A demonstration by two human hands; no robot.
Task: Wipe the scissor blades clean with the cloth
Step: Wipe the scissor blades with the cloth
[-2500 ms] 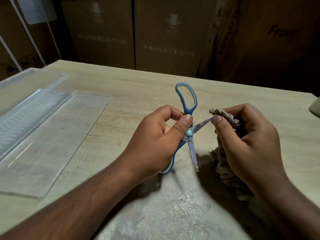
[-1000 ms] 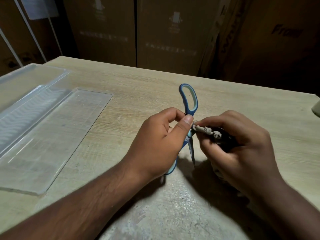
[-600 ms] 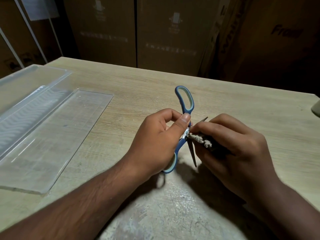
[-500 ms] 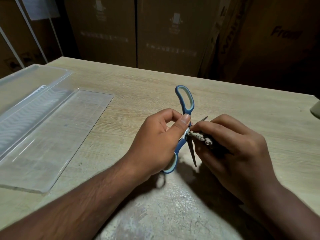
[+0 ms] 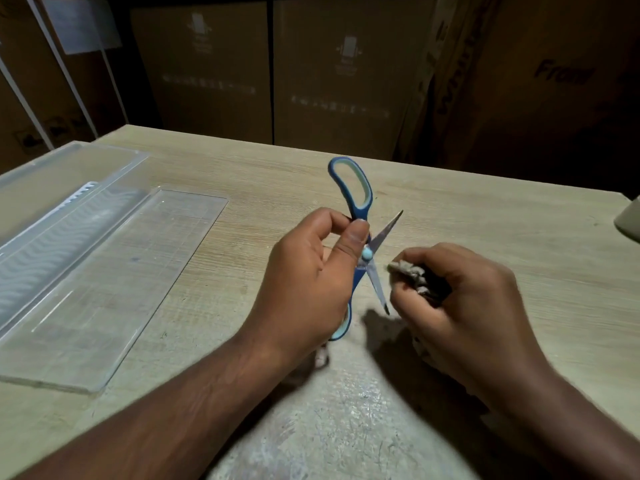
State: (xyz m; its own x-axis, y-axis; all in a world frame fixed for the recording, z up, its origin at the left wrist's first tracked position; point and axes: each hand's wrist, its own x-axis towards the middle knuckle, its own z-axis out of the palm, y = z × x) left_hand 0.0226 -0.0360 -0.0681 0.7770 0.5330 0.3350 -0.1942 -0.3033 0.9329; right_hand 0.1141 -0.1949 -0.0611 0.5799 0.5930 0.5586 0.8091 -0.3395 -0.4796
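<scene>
Wooden table [image 5: 467, 216] carries a clear plastic tray [image 5: 45, 216] and flat lid [image 5: 114, 282] at left. Left hand [image 5: 304, 282] grips the blue scissors [image 5: 360, 216] above the table, blades spread. Right hand [image 5: 464, 303] is closed around the bunched cloth [image 5: 410, 275], just beside the lower blade.
</scene>
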